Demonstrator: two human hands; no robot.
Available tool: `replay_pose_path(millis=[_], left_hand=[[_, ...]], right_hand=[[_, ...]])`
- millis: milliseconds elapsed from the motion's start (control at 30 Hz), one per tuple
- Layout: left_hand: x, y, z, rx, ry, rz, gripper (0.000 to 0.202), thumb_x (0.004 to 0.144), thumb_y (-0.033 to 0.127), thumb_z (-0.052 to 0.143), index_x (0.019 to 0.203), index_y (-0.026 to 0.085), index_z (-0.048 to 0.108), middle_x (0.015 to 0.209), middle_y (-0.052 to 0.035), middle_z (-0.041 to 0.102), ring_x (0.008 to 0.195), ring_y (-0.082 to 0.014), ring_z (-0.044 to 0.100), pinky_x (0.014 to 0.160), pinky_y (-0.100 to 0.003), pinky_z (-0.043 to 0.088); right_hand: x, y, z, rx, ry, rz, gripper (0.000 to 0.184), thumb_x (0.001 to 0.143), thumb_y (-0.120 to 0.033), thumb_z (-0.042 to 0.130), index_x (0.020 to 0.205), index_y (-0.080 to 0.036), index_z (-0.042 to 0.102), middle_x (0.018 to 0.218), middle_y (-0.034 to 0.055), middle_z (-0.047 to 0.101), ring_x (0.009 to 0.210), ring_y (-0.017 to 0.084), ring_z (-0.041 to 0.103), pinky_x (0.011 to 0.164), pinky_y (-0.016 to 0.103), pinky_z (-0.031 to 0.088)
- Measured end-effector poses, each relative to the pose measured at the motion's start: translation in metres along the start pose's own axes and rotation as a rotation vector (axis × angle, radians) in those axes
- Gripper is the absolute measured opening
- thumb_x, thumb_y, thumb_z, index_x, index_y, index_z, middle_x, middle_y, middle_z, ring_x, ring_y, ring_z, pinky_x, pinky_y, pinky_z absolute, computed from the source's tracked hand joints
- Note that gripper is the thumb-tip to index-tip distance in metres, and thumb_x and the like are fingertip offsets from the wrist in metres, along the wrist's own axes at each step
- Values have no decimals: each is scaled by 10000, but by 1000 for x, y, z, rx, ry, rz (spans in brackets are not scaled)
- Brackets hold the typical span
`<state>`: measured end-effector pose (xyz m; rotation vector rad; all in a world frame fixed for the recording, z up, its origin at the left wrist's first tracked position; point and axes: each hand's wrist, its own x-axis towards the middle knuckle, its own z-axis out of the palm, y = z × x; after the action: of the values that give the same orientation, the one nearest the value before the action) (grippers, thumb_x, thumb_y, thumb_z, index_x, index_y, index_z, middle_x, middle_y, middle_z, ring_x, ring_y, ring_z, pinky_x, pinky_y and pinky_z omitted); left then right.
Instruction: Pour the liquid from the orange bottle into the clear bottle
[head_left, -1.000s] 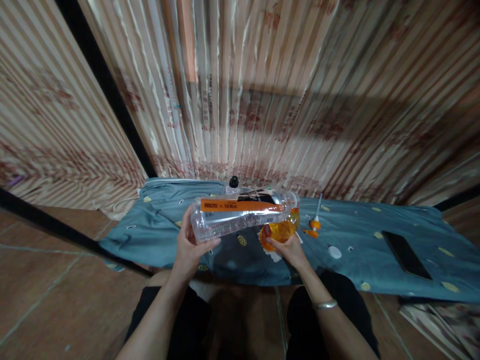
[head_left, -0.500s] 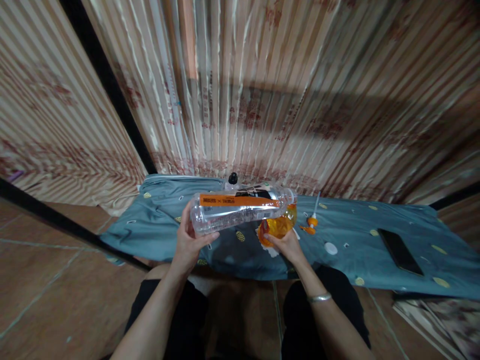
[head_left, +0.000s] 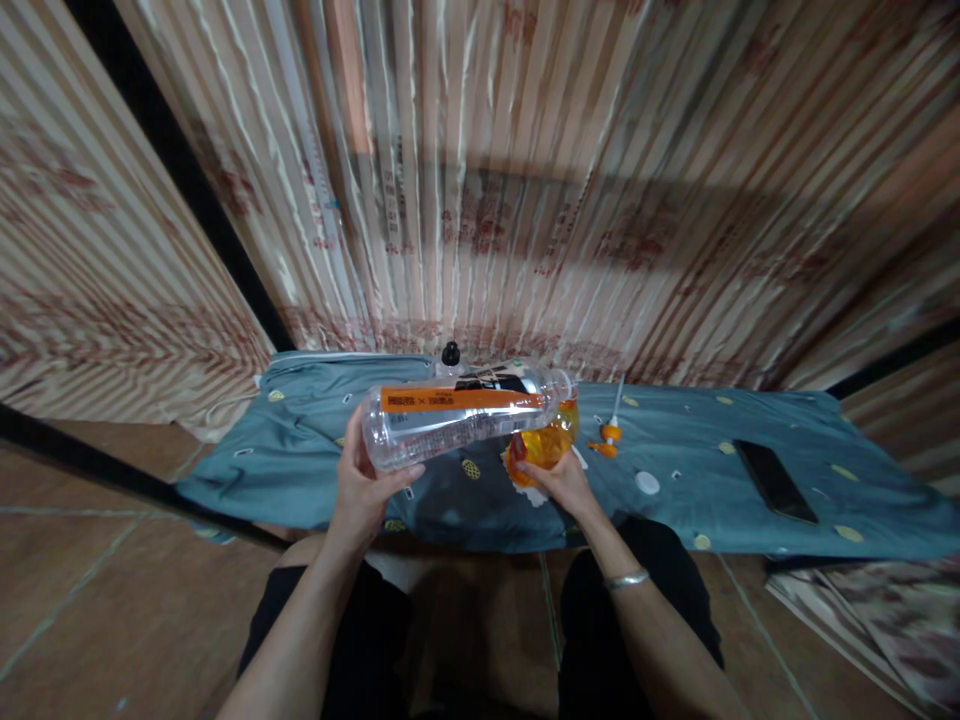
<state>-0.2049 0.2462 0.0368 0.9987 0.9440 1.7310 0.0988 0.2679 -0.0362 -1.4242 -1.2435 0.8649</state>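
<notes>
Left hand (head_left: 364, 487) grips a clear orange-labelled plastic bottle (head_left: 450, 428) tipped sideways, its mouth at three o'clock over the small amber plastic bottle (head_left: 546, 446) that the right hand (head_left: 561, 482) clasps upright.

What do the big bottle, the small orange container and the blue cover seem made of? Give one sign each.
Big bottle: probably clear, glossy plastic; see-through with bright highlights. Small orange container: likely translucent plastic; light glows through it. Blue cover: matt printed cloth; it creases and drapes.
</notes>
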Motion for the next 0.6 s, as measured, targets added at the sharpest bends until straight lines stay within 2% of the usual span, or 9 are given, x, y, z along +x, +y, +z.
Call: replay_pose_path(millis=[267, 433, 600], left_hand=[[1, -5, -4, 7, -14, 14, 1107, 456, 287, 1058, 1459, 314, 589, 1538, -103, 620, 1396, -349, 623, 1061, -389, 594], [1, -4, -4, 32, -41, 28, 1093, 489, 294, 1052, 1474, 315, 579, 1542, -108, 617, 1380, -350, 637, 1065, -404, 595], [1, 0, -1, 12, -18, 30, 1091, 437, 287, 1062, 1433, 305, 617, 1509, -105, 642, 1353, -344, 654, 1020, -372, 617]], right_hand=[[0, -1, 0, -29, 11, -15, 733, 569, -553, 955, 1161, -227, 671, 1170, 113, 816, 1137, 353, 762, 1088, 532, 563], [-2, -6, 0, 16, -45, 11, 652, 593, -540, 942, 1111, -235, 690, 1112, 102, 830, 1075, 348, 788, 1032, 513, 599], [-2, -9, 0, 17, -29, 18, 670, 572, -532, 952, 1109, -231, 688, 1110, 110, 834, 1064, 355, 791, 1024, 523, 604]])
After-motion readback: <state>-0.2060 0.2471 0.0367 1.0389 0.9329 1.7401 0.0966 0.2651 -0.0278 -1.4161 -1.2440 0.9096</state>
